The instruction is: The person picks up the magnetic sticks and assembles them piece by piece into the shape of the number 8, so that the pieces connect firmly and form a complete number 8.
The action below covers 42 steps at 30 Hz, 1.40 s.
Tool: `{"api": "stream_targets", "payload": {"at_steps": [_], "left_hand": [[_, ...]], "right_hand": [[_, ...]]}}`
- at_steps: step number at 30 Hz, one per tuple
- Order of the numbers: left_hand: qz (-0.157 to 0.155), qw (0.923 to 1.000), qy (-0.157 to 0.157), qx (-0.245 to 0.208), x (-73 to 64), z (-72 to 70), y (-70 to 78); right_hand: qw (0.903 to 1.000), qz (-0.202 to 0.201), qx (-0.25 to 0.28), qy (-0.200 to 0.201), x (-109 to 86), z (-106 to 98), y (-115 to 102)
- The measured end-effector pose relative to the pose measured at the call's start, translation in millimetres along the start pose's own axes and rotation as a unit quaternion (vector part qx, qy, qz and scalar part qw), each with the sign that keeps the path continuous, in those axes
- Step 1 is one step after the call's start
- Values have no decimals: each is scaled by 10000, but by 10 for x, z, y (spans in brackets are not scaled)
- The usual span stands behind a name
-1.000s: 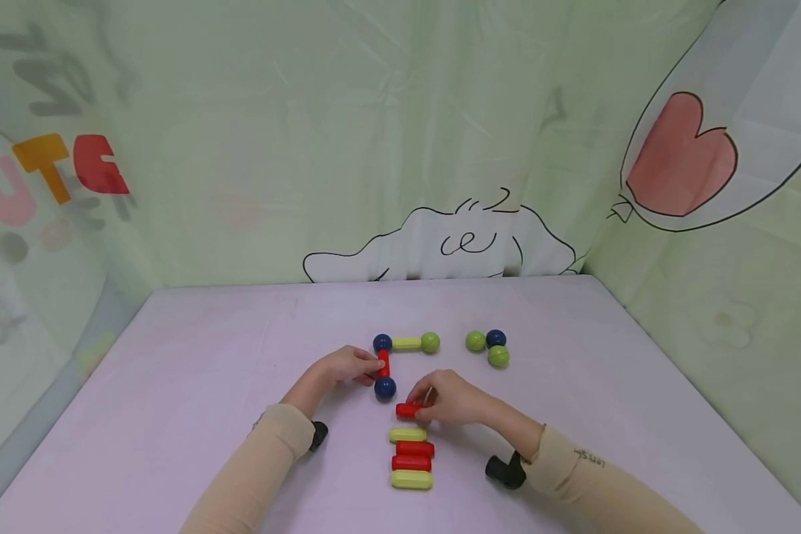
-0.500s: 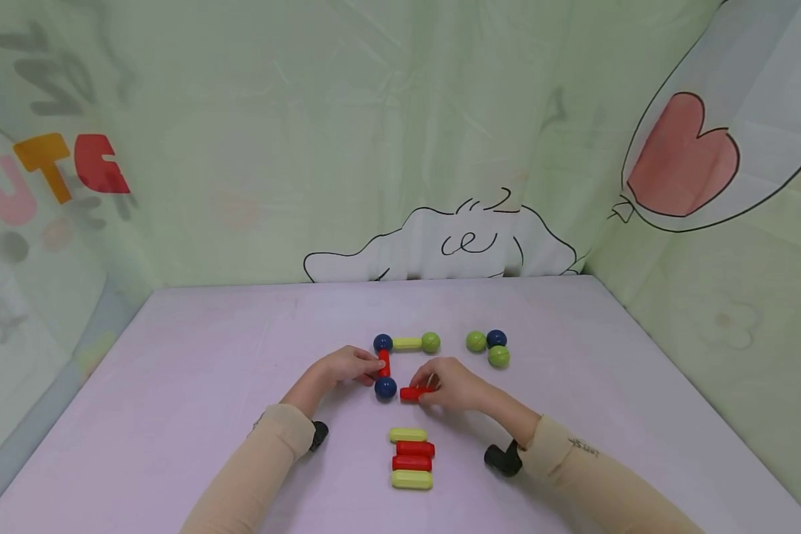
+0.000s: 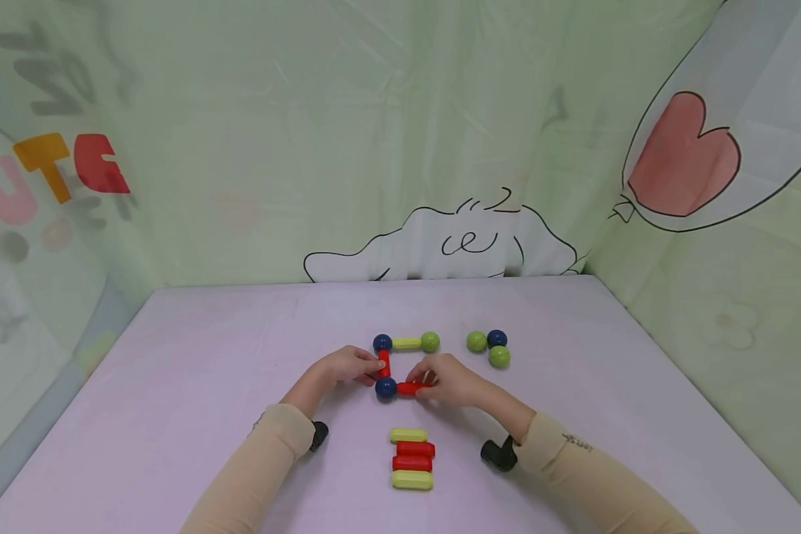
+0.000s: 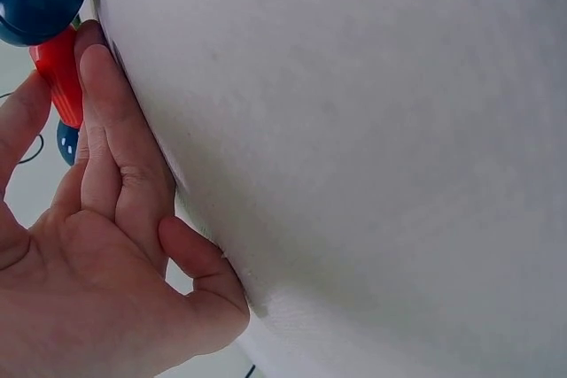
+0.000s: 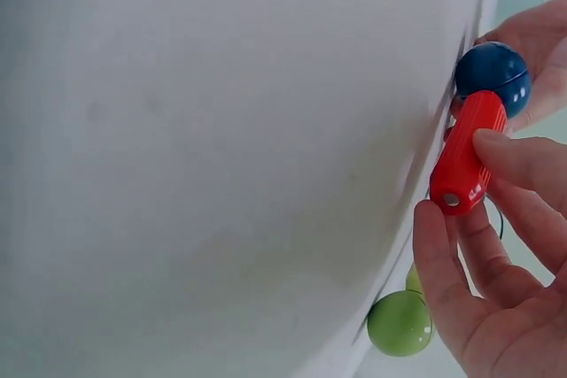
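My left hand pinches the upright red rod between thumb and fingers. That rod joins a far blue ball to a near blue ball. From the far ball a yellow rod runs right to a green ball. A second red rod, with a round metal spot on its end, is gripped by my right hand. Its other end meets the near blue ball in the right wrist view, pointing right from it.
Below the hands lie loose rods in a stack: a yellow rod, a red rod, another red rod and a yellow rod. At the back right, two green balls cluster with a blue ball.
My right hand has carried the red rod away from the loose rods, up and then left, until its end meets the near blue ball. The left hand has stayed in place.
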<state>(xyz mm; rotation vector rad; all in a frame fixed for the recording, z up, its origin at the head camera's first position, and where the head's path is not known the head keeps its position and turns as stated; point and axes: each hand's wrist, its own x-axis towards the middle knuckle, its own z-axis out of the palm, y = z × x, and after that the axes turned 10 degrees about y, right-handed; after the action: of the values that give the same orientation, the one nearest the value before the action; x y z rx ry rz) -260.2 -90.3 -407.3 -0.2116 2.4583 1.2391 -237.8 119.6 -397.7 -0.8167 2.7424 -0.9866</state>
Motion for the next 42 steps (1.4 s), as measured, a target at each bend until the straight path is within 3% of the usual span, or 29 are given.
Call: {"api": "stream_targets", "payload": {"at_steps": [17, 42], "left_hand": [[60, 10000, 1, -29, -21, -6, 4], [-5, 10000, 11, 42, -23, -5, 9]], "right_hand": [[9989, -316, -356, 37, 15, -24, -39], [9996, -45, -50, 292, -59, -101, -1]]}}
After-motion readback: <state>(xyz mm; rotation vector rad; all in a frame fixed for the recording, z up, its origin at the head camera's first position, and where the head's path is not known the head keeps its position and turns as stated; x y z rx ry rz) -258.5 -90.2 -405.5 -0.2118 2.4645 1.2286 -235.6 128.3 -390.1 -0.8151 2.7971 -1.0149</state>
